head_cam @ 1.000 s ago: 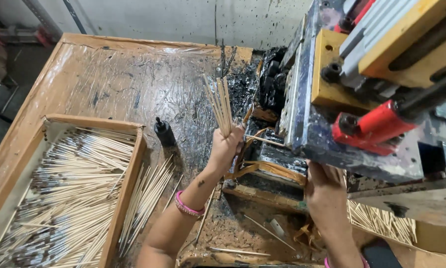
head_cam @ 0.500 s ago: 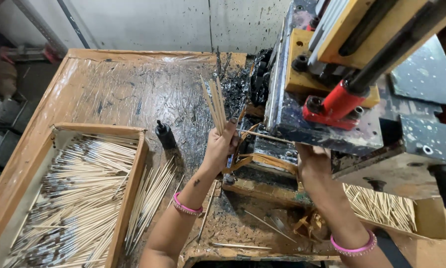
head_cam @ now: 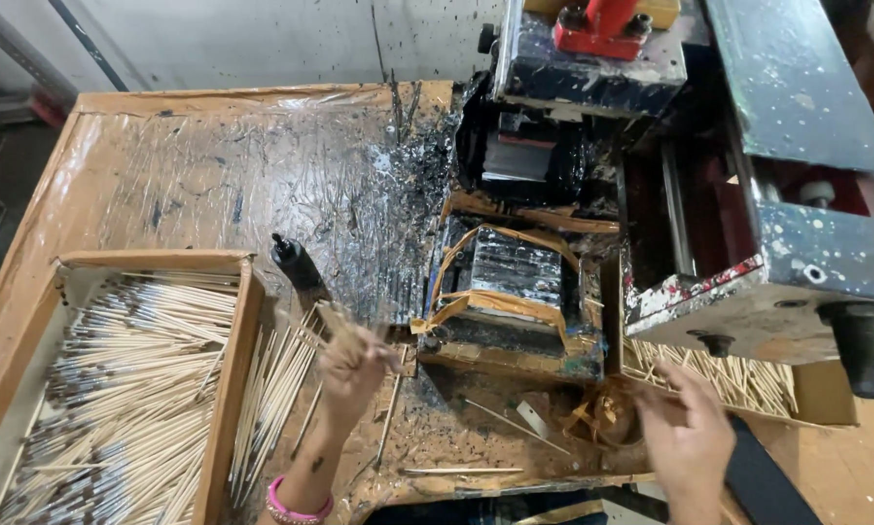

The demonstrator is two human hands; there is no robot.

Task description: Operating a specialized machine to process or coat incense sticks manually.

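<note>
From the head view: the left hand (head_cam: 351,367) sits low over the ink-spattered workbench (head_cam: 213,175), fingers closed round a small bunch of thin wooden sticks (head_cam: 332,326) that fan up and to the left out of the fist. It is motion-blurred, so the exact count of sticks is lost, but the grip is plain enough: clenched on the bundle near its lower end. Just left of it lies a loose heap of sticks (head_cam: 276,389) against the side of the wooden tray (head_cam: 225,389), which is packed with more sticks, many with dark tips. A small black bottle (head_cam: 296,262) stands just above the hand.

Over to the right hand (head_cam: 685,428): fingers spread and loose, holding nothing I can make out, hovering right by the box of plain sticks (head_cam: 738,384) under the paint-flecked printing machine (head_cam: 748,194). The taped, ink-caked block (head_cam: 510,292) sits between the two hands.

These sticks look light, stiff and brittle, easy to snap if bent and prone to slide apart. By my judgement they want a firm pinch across the bunch towards one end, ends kept level.
</note>
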